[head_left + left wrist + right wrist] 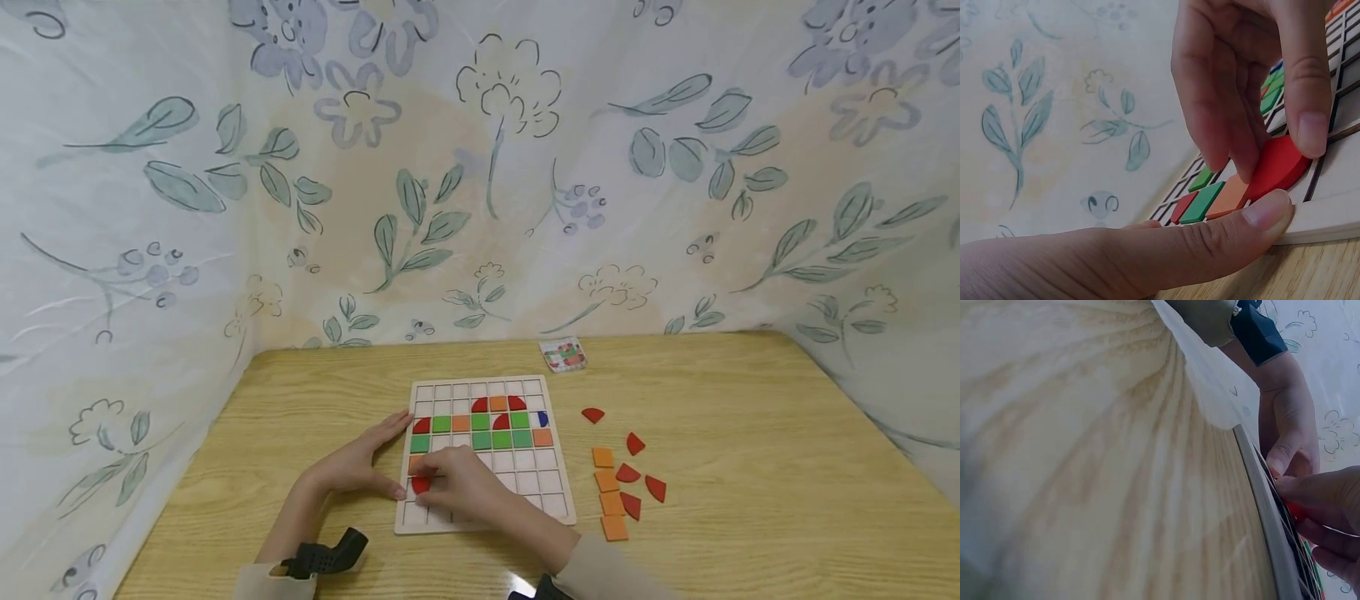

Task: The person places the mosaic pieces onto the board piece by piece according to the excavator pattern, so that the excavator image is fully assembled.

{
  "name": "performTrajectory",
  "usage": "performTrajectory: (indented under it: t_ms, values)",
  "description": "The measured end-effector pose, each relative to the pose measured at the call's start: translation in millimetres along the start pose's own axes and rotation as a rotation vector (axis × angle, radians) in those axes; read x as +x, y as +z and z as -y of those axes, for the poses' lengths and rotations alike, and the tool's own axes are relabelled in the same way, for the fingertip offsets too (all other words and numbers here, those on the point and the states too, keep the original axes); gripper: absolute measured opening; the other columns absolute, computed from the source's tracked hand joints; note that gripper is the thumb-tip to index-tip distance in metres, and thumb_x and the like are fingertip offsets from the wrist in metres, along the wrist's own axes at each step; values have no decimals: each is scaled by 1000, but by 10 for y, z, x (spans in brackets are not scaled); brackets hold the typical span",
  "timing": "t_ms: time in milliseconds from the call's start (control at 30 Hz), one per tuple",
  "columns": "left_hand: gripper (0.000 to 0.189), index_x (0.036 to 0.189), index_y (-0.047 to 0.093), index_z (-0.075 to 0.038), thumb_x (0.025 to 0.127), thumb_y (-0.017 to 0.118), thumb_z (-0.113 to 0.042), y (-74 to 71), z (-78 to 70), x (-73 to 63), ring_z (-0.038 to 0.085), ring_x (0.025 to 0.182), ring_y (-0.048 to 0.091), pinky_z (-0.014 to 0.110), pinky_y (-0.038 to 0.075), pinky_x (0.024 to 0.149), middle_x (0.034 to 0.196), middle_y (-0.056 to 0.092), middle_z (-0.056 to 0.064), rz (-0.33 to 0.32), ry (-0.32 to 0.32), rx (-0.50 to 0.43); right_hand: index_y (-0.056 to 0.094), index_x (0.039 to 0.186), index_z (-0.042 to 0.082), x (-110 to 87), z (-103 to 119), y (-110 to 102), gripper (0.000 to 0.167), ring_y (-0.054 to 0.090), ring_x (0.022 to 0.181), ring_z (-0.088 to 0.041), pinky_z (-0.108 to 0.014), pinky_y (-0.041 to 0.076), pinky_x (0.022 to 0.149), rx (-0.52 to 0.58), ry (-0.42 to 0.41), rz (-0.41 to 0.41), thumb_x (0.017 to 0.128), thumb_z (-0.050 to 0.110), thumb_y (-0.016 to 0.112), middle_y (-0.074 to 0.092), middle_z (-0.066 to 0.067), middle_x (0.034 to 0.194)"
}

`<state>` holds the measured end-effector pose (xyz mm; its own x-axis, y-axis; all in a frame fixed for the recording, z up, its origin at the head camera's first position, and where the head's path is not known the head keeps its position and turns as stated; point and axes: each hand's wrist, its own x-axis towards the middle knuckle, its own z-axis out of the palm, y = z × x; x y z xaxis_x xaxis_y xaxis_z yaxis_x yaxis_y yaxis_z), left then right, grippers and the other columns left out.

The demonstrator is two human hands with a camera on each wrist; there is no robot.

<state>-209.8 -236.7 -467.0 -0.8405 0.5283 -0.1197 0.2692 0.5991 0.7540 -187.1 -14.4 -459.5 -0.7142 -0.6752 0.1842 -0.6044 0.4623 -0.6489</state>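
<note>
A wooden grid board (551, 482) lies on the table with green, orange, red and blue tiles in its cells. My left hand (352, 465) lies along the board's left edge, fingers extended, its thumb (1266, 212) touching the rim beside a red tile. My right hand (471, 485) reaches over the board's lower left and pinches that red quarter-round tile (1279, 164) between thumb and fingers. Just above it in the left column is an orange tile (1229, 197), then a green tile (1202, 203). In the right wrist view the red tile (1295, 511) is mostly hidden by fingers.
Right of the board lie several orange square tiles (607, 481) in a column and several loose red quarter-round tiles (656, 487). A small printed pattern card (564, 355) lies behind the board. Floral cloth (510, 208) hangs around the table (750, 433).
</note>
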Motion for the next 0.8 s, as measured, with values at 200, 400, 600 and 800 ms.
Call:
performTrajectory:
  t_ms: [200,400,600,800]
  values:
    - [106,148,21,-14,65,81,-40,9,-6,1,36,140,5,62,12,106,155,11,9,-2,-1,3,71,98,14,23,2,43,23,57,83,4,-10,45,75,-84,-47,-28,77,19,75,69,11,90]
    - [105,148,21,-12,65,82,-35,10,-21,-11,39,140,5,65,14,104,154,12,12,0,16,3,73,94,18,1,1,68,20,54,84,0,-23,42,84,-195,-89,-88,75,25,77,68,14,86]
    - [106,148,21,-12,65,82,-35,12,-25,-9,39,140,6,64,13,104,155,12,11,-1,12,-11,73,95,18,-20,5,55,21,54,86,0,-23,42,82,-210,-100,-82,76,27,76,69,15,88]
    - [107,148,20,-11,65,82,-36,10,-17,-5,39,140,5,64,13,105,155,11,12,1,17,-15,73,96,18,-10,-16,54,20,55,82,2,-20,43,80,-196,-122,-87,78,25,74,69,14,88]
